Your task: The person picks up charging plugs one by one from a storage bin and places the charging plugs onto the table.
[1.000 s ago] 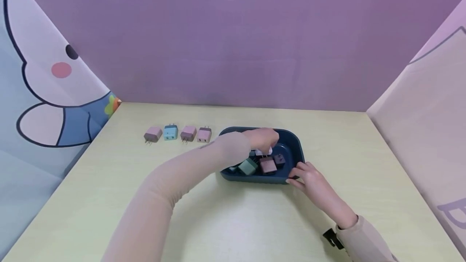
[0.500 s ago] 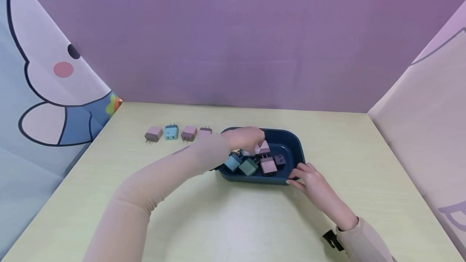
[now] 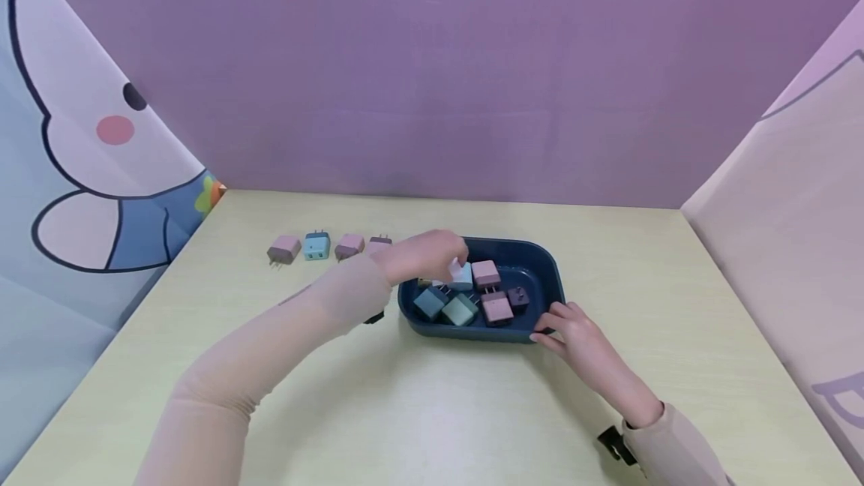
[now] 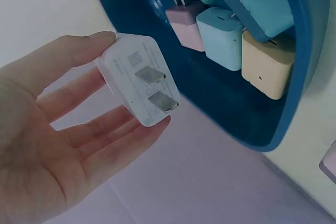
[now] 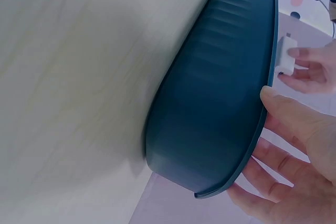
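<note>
My left hand [image 3: 428,253] is over the left back part of a dark blue tub [image 3: 482,333]. Between thumb and fingertips it pinches a white plug charger [image 4: 126,82], whose two flat metal prongs face the left wrist camera. Inside the tub lie several coloured chargers, among them a pink charger [image 3: 497,309], a purple charger [image 3: 517,297], a green charger [image 3: 459,311], a light blue charger [image 4: 218,38] and a beige charger [image 4: 268,64]. At the tub's near right corner my right hand [image 3: 580,337] grips the rim, thumb on the outside.
To the left of the tub, several chargers stand in a row on the pale table [image 3: 432,411]: a pink and mauve one [image 3: 283,249], a blue one [image 3: 316,246] and others. A purple backdrop [image 3: 432,81] rises behind, with printed cloth at both sides.
My left hand has moved left over the tub with the white charger, uncovering a pink charger and light blue chargers inside. My right hand has stayed on the rim.
</note>
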Tool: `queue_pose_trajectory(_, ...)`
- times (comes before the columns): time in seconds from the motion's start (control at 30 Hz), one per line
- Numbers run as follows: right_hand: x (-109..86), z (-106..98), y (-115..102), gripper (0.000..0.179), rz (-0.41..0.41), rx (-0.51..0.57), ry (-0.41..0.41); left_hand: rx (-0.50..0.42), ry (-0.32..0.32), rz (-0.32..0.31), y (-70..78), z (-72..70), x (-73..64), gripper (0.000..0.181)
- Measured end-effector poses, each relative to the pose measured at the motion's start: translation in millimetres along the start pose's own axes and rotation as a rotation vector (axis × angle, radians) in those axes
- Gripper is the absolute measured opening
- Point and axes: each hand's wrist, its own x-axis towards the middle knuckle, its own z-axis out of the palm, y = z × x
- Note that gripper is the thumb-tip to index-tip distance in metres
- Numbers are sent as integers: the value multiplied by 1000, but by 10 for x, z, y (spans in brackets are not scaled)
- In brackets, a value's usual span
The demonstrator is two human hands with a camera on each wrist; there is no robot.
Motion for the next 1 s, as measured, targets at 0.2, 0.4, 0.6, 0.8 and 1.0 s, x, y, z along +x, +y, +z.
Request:
queue_pose_trajectory(0.2, -5, -3, -3, 11, 11, -1, -7, -13, 42, -18, -68, -14, -93, 28)
queue_pose_trajectory(0.4, -5, -6, -6, 11, 7, 2, -7, -28, 76, -47, -128, 11, -164, 27)
queue_pose_trajectory(0.6, -3, -4, -7, 12, -2, -3, 4, -77, 104, -83, -197, 0, -271, 31)
queue_pose_trajectory(0.8, 0, -5, -7, 12, -14, -1, 15, -109, 145, -81, -329, 24, -370, 29)
queue_pose_trajectory(1.0, 4, -5, -6, 12, -22, 0, 18, -138, 175, -135, -439, 51, -433, 29)
